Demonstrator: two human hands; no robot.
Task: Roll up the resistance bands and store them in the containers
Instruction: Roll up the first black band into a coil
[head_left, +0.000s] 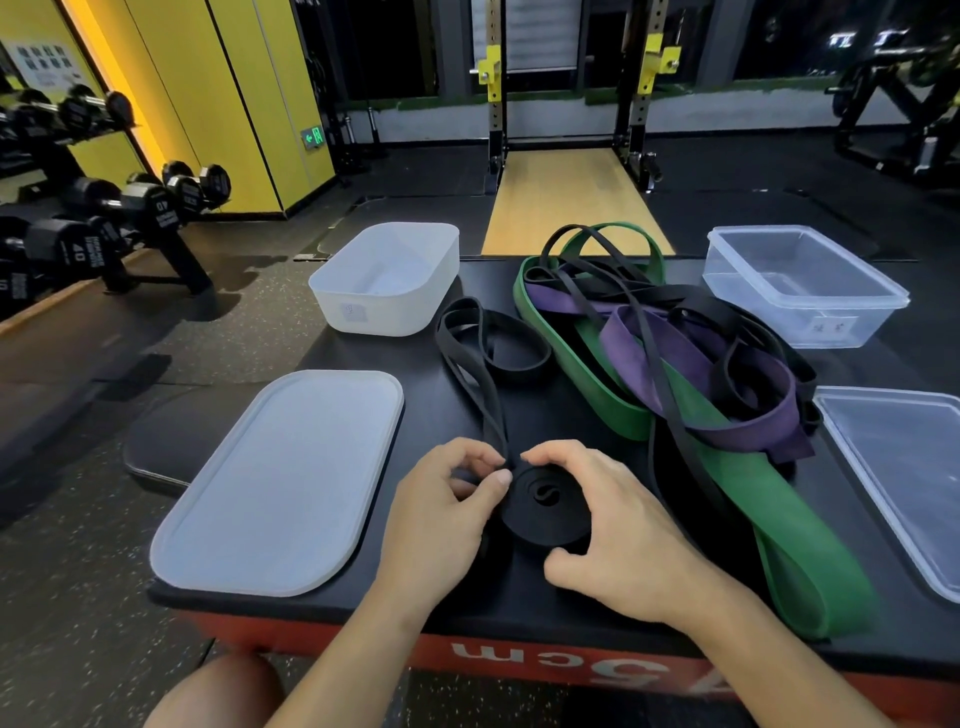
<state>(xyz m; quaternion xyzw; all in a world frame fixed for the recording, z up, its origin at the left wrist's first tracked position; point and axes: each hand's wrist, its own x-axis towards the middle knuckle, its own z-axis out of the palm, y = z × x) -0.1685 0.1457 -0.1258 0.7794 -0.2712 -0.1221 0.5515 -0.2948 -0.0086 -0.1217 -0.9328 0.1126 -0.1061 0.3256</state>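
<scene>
A black resistance band (545, 506) lies partly coiled into a flat roll near the front of the black box top. My right hand (613, 530) curls round the roll, thumb at its near side. My left hand (447, 512) pinches the band's loose strand at the roll's left edge. The unrolled tail (478, 353) runs away in loops toward the white opaque container (337, 291). A pile of green (779, 525), purple (670, 353) and thin black bands lies to the right. A clear container (878, 301) stands at the far right.
A frosted lid (280, 483) lies at the front left and a clear lid (904, 467) at the right edge. The box top (519, 608) ends just before my arms. A dumbbell rack (104, 218) stands to the left, a squat rack (571, 104) behind.
</scene>
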